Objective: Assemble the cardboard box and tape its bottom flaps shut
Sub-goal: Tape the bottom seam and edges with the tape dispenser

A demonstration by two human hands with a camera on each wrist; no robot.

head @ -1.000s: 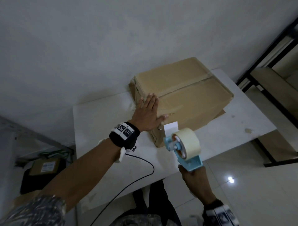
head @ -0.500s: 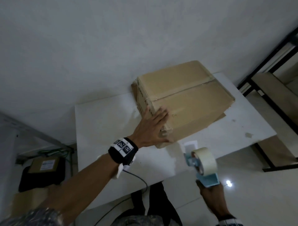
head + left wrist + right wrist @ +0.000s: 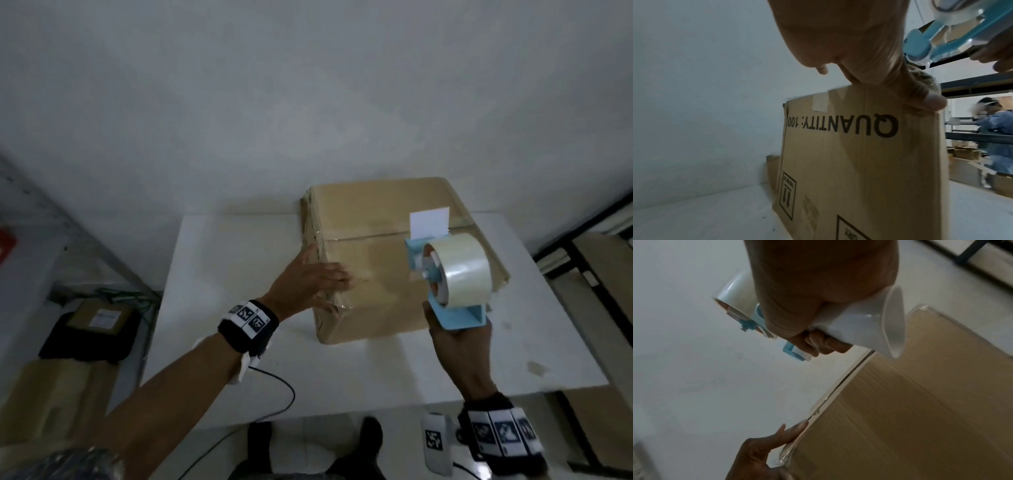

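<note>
A brown cardboard box (image 3: 373, 216) stands on the white table (image 3: 236, 257) with its closed flaps up and clear tape along the centre seam (image 3: 370, 236). My left hand (image 3: 308, 281) lies flat over the box's left top edge, fingers straight on top and thumb (image 3: 929, 99) down the printed side of the box (image 3: 869, 162). My right hand (image 3: 455, 342) grips the handle of a blue tape dispenser (image 3: 455, 274) carrying a roll of clear tape, held just above the right part of the box top. The right wrist view shows its fingers curled round the dispenser's white handle (image 3: 869, 324).
A black shelf frame (image 3: 599, 240) stands to the right of the table. On the floor at left lie a black bag with a parcel (image 3: 92, 329) and flat cardboard (image 3: 51, 394). A black cable (image 3: 274, 387) crosses the table's near edge. Another person (image 3: 995, 129) works far behind.
My right hand has lifted the dispenser from below the table's edge to over the box top. The left hand stayed on the box's left edge while the box turned squarer to me.
</note>
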